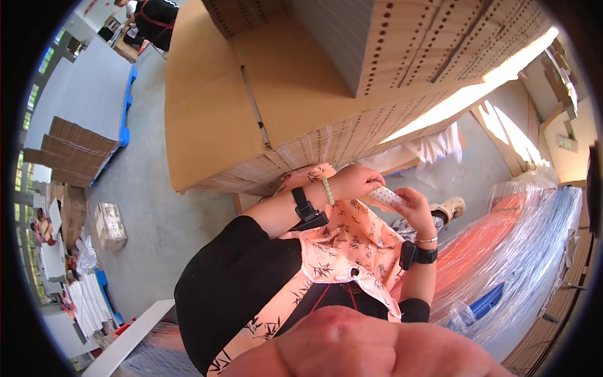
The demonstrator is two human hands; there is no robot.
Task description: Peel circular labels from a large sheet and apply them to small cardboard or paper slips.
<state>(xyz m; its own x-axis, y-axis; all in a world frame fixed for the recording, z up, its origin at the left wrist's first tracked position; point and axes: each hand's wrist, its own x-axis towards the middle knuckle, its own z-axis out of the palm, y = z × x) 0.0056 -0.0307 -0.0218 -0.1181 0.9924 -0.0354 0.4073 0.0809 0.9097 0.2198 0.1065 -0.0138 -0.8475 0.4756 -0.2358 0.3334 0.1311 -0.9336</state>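
In front of the peach apron [339, 242] with its dark leaf print, my two hands meet over a small white strip [385, 197] covered in tiny coloured dots. My right hand [414, 210] grips its right end between thumb and fingers. My left hand [357, 183] is closed, its fingertips pinched together at the strip's upper left edge; whether they hold the strip or something smaller on it is too small to tell. A beaded bracelet [328, 191] and a black wrist device [308, 210] are on my left arm.
Stacked cardboard sheets [213, 125] rise close ahead, with more upright board [427, 50] on top. Film-wrapped orange and blue bundles [502, 245] lie at right. On the left stand a pallet of board [81, 94] and a wrapped bundle [110, 226]. A person [154, 22] works far left.
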